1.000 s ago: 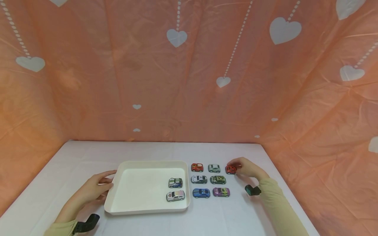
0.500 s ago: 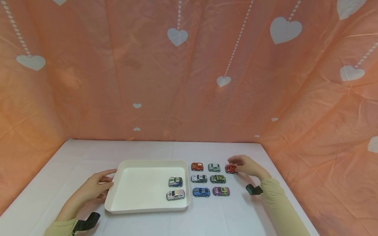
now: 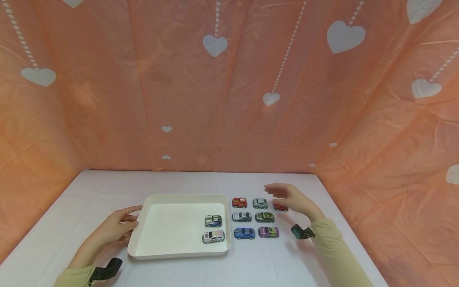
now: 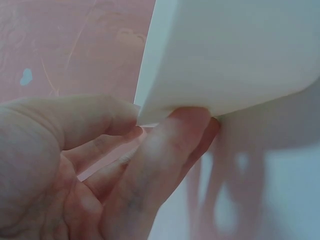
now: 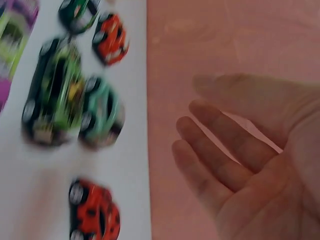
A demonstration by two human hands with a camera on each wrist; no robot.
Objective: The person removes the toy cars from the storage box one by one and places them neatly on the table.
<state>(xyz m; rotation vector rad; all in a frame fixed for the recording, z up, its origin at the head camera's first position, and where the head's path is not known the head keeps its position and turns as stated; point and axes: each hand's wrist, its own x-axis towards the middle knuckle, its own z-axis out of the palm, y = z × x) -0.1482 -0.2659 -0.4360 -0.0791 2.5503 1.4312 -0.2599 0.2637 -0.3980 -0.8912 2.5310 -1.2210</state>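
Observation:
My left hand [image 3: 112,228] holds the left edge of a white rectangular tray [image 3: 157,257]. In the left wrist view, the thumb and fingers [image 4: 185,125] meet at the tray's edge [image 4: 200,60]. My right hand [image 3: 292,198] hovers with its fingers loosely extended and nothing in them. It partly covers a red toy car with black spots [image 3: 280,207], seen also as a ladybird-patterned toy car [image 5: 97,212] in the right wrist view. Left of that hand stands a pale green toy car [image 3: 259,203], then a red toy car [image 3: 239,203].
Inside the tray stand a white-blue-green toy car [image 3: 213,221] and a white-pink one [image 3: 213,236]. To its right are a white-black car [image 3: 242,217], a green camouflage car [image 3: 264,217], a blue car [image 3: 244,233] and a purple car [image 3: 268,232]. An orange curtain [image 3: 201,99] backs the white table [image 3: 114,183].
My right hand has let go of the spotted red toy car and risen a little up and to the left. The car stays in its place. My left hand keeps still at the tray.

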